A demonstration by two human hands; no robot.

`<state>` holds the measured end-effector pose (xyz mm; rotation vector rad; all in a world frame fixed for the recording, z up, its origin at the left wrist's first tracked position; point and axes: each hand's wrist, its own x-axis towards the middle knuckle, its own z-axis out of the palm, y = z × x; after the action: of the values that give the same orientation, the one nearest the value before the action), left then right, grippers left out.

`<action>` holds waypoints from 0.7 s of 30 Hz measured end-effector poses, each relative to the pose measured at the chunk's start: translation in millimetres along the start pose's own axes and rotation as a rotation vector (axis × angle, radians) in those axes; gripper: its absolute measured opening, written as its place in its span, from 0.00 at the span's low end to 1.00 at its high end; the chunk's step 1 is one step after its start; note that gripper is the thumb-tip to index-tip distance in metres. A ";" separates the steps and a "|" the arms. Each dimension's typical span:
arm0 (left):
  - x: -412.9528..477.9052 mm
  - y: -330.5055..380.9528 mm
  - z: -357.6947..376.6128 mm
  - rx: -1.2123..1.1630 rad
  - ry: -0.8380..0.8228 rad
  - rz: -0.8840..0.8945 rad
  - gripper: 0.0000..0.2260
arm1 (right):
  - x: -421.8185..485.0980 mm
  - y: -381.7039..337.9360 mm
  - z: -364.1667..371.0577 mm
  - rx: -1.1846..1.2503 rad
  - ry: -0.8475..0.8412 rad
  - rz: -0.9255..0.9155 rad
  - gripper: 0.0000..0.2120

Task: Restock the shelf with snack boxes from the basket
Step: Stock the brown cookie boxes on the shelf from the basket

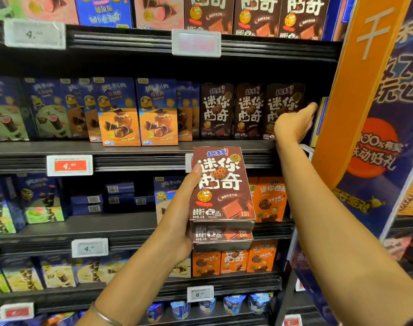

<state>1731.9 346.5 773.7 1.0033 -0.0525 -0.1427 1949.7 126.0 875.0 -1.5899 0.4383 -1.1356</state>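
I got bright, even overhead store light; dark shadow under the shelf (130,40). Glare washed out the top price tag (196,43). Edges were blurred and bowed by the wide lens; the held box (220,184) was sharpest.

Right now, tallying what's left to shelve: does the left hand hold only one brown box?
No, the left hand grips a stack of brown boxes, a second box's front showing beneath the top one.

We see dark store shelving (130,151) in stacked tiers, white price tags (69,165) clipped to the rails, an orange-and-blue promo banner (356,90) standing at right.
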 end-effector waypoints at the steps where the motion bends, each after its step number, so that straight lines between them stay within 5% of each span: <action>1: 0.8 0.1 0.2 0.003 0.000 -0.003 0.19 | 0.9 0.6 0.3 -0.006 -0.023 0.020 0.28; 9: 6.3 1.4 2.8 0.005 -0.026 -0.006 0.19 | 5.4 -1.6 4.7 -0.287 -0.140 -0.021 0.23; 14: 8.1 -0.6 3.6 0.004 -0.045 -0.024 0.18 | 1.6 0.1 5.3 -0.304 -0.158 -0.034 0.38; 21: 9.0 -1.4 5.2 0.023 -0.058 -0.040 0.18 | 8.4 7.7 9.7 -0.311 -0.302 0.001 0.40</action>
<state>1740.0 340.1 775.1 1.0236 -0.0875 -0.2079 1963.9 122.2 872.2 -1.9955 0.4282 -0.8337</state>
